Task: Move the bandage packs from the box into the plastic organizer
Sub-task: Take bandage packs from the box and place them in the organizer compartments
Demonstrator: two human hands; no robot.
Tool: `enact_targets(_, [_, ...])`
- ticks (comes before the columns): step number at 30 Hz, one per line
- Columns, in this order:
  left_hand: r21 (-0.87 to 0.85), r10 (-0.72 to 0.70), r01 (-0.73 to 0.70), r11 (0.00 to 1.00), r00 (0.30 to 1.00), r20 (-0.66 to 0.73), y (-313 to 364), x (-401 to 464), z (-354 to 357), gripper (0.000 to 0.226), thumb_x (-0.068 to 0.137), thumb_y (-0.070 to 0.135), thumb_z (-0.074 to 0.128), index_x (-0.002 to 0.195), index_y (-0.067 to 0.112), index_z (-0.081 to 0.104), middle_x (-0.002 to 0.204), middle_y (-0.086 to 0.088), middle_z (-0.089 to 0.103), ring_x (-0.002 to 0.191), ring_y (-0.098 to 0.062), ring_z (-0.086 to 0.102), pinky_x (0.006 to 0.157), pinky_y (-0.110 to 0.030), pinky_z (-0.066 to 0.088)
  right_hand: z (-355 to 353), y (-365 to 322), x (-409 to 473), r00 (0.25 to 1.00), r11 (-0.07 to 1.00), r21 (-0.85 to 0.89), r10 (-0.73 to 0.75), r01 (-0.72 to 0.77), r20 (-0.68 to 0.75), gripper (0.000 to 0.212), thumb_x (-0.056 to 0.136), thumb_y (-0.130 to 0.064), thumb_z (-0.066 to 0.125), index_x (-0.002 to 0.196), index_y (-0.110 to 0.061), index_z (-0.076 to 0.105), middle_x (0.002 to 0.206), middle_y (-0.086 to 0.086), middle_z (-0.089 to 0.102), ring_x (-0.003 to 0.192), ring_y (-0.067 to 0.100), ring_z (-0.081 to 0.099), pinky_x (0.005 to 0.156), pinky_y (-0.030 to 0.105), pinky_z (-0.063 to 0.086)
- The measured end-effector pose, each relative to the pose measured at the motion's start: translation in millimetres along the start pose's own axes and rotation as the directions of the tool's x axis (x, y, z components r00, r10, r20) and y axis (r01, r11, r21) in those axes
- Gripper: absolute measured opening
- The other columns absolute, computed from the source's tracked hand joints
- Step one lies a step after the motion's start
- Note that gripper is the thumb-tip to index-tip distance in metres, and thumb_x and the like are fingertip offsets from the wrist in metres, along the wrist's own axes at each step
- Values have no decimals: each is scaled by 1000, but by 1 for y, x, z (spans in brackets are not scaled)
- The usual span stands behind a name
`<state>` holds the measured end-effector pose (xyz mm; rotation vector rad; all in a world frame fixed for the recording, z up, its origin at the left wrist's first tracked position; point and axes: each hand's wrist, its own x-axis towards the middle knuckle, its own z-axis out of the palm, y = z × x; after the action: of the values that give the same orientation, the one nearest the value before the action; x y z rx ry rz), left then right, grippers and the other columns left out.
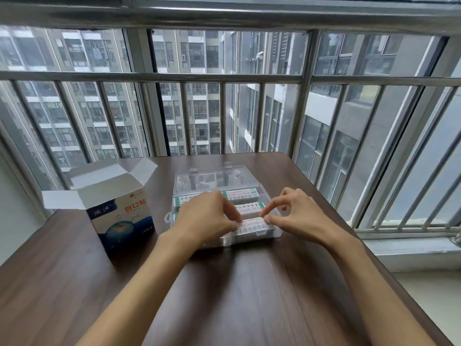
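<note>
1. Head view: clear plastic organizer [252, 234] with its lid open sits mid dark wood worktop [249, 283].
2. Left hand [202, 218] and right hand [294, 216] over organizer's near row; fingers [270, 208] of both pinch opposite ends of a white red-printed bandage pack [252, 223].
3. Green-edged white bandage packs [240, 194] lie in organizer's farther rows.
4. Open blue-and-white cardboard box [119, 211] stands left of organizer, flaps up.
</note>
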<state>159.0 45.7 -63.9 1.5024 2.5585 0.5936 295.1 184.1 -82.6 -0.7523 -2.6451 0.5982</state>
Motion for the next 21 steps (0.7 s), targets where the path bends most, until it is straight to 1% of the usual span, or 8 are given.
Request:
enact_targets(2, [72, 14, -15, 997, 1000, 23, 2, 4, -2, 16, 83, 31, 65, 92, 42, 74, 91, 15, 69, 89, -7, 59, 61, -22, 38, 0, 0, 0, 1000, 1000, 6, 8, -8, 3, 12, 80, -32, 66, 77, -44, 67, 85, -7, 50, 88, 10, 47, 85, 29, 34])
enact_targets(4, [112, 7, -11, 994, 999, 36, 4, 5, -3, 20, 83, 28, 63, 92, 42, 74, 99, 13, 70, 96, -9, 61, 67, -24, 39, 0, -1, 0, 1000, 1000, 9, 17, -17, 5, 12, 79, -31, 66, 77, -43, 68, 85, -7, 50, 90, 10, 48, 86, 29, 36])
enact_targets(7, [126, 0, 1, 992, 1000, -2, 8, 6, -2, 16, 79, 26, 67, 88, 38, 75, 95, 13, 72, 95, -10, 63, 70, -25, 43, 0, -1, -1, 1000, 999, 10, 31, -31, 2, 13, 78, -31, 66, 76, -43, 68, 86, -7, 51, 89, 10, 48, 84, 28, 35])
enact_targets(11, [200, 20, -14, 980, 999, -28, 12, 9, -1, 13, 76, 23, 68, 85, 31, 74, 91, 8, 72, 92, -13, 64, 66, -25, 40, 1, -1, 1, 999, 999, 14, 52, -52, 6, 12, 78, -31, 66, 75, -43, 66, 84, -4, 51, 86, 11, 46, 78, 27, 32])
enact_targets(15, [191, 50, -41, 981, 998, -42, 11, 5, -3, 14, 78, 29, 65, 87, 32, 75, 91, 10, 72, 91, -12, 64, 67, -26, 44, 1, 1, 2, 998, 997, 48, 51, -53, 24, 7, 80, -36, 67, 75, -40, 66, 81, -6, 51, 78, 6, 46, 80, 28, 35])
enact_targets(16, [158, 52, -38, 987, 995, -87, 9, 1, -5, 14, 80, 32, 63, 89, 33, 75, 91, 12, 72, 91, -10, 64, 69, -25, 45, 0, 1, 3, 998, 995, 86, 56, -55, -2, 6, 82, -38, 66, 75, -37, 67, 80, -6, 52, 75, 5, 47, 79, 29, 37])
enact_targets(18, [55, 41, -29, 998, 972, -230, 3, -10, -11, 15, 85, 37, 60, 91, 35, 73, 85, 19, 69, 90, -5, 63, 74, -25, 47, -3, 0, 3, 992, 976, 212, 76, -53, -100, 19, 84, -44, 62, 78, -28, 71, 82, -3, 59, 75, 8, 51, 76, 30, 41])
enact_targets(21, [-86, 29, -87, 992, 850, -526, -17, -29, -21, 11, 87, 40, 63, 88, 35, 73, 78, 22, 66, 79, -1, 63, 72, -29, 52, -6, -14, 2, 972, 917, 398, 78, 17, -222, 29, 87, -46, 57, 82, -23, 74, 79, -2, 66, 74, 12, 56, 71, 27, 43])
